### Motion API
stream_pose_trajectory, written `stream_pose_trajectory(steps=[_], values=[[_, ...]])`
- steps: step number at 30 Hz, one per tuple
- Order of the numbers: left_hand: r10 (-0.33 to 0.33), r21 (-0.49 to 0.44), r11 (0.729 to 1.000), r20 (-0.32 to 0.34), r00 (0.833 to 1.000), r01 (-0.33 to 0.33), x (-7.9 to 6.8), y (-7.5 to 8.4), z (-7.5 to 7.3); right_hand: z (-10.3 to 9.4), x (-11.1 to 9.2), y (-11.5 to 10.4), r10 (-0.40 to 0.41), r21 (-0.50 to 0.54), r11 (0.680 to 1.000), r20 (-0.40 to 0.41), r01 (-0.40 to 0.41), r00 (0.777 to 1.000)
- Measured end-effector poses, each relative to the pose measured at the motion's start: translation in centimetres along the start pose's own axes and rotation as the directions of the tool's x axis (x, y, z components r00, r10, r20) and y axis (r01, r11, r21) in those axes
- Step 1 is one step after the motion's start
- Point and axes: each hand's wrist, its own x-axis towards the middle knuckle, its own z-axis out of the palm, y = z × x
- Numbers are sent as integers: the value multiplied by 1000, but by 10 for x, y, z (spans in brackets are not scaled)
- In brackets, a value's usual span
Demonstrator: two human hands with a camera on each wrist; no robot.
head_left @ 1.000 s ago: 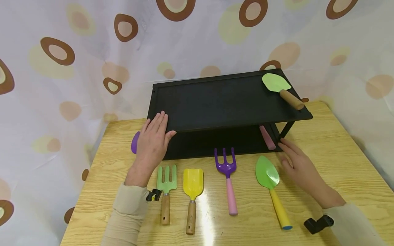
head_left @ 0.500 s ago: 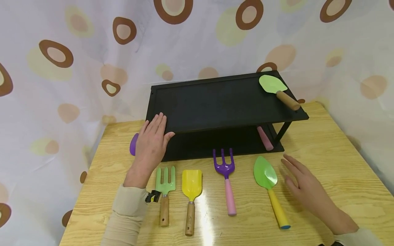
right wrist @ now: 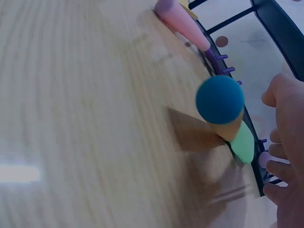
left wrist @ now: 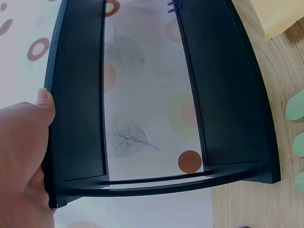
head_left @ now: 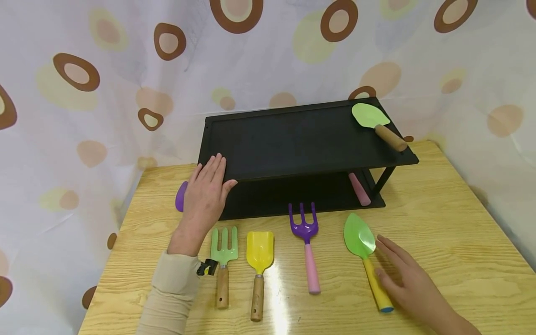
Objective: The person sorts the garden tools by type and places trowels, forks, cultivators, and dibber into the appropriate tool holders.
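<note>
My left hand (head_left: pixel 205 190) lies with straight fingers on the front left corner of the black two-tier rack (head_left: pixel 289 139); the left wrist view shows the thumb along the edge of the rack (left wrist: pixel 228 95). My right hand (head_left: pixel 412 284) is just right of the green trowel (head_left: pixel 359 235) with the yellow handle, fingers fairly straight. In the right wrist view the blue handle end of that trowel (right wrist: pixel 220 99) stands left of my right hand (right wrist: pixel 289 147). Whether the fingertips touch the trowel, I cannot tell.
Left of the trowel lie a purple fork (head_left: pixel 305 228), a yellow shovel (head_left: pixel 260 251) and a green fork (head_left: pixel 224 249). A pale green trowel (head_left: pixel 370 115) rests on the upper tier, and a pink handle (head_left: pixel 359 190) shows below. Something purple (head_left: pixel 181 197) sticks out beside my left wrist.
My right hand has left the rack's right front leg and come toward me, down beside the green trowel. My left hand stays on the rack's corner.
</note>
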Motion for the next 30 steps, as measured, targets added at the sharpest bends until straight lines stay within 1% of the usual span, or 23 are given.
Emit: stream_pose_trajectory(steps=[3, 6, 10, 13, 17, 21, 23, 30], values=[[-5, -2, 1000, 9, 1000, 5, 0, 0, 0, 6, -5, -3, -19, 7, 1000, 10, 19, 1000], [-7, -3, 1000, 17, 1000, 8, 0, 0, 0, 12, -9, -6, -21, -3, 1000, 29, 21, 999], [-4, -3, 1000, 20, 1000, 4, 0, 0, 0, 18, -17, -10, 21, 4, 1000, 94, -21, 995], [1, -6, 1000, 12, 1000, -1, 0, 0, 0, 21, -20, -13, 26, 1, 1000, 117, -26, 993], [1, -10, 1000, 9, 1000, -1, -1, 1, 0, 24, -20, -12, -47, -20, 999, 88, 49, 995], [1, -11, 1000, 6, 1000, -1, -2, 0, 0, 27, -20, -12, -115, -45, 992, 60, 118, 992], [4, -14, 1000, -2, 1000, -4, -2, 0, 1, 28, -20, -12, -131, -53, 990, 48, 134, 990], [7, -20, 1000, -13, 1000, -7, -1, 0, 1, 30, -18, -14, -131, -45, 990, 19, 132, 991]])
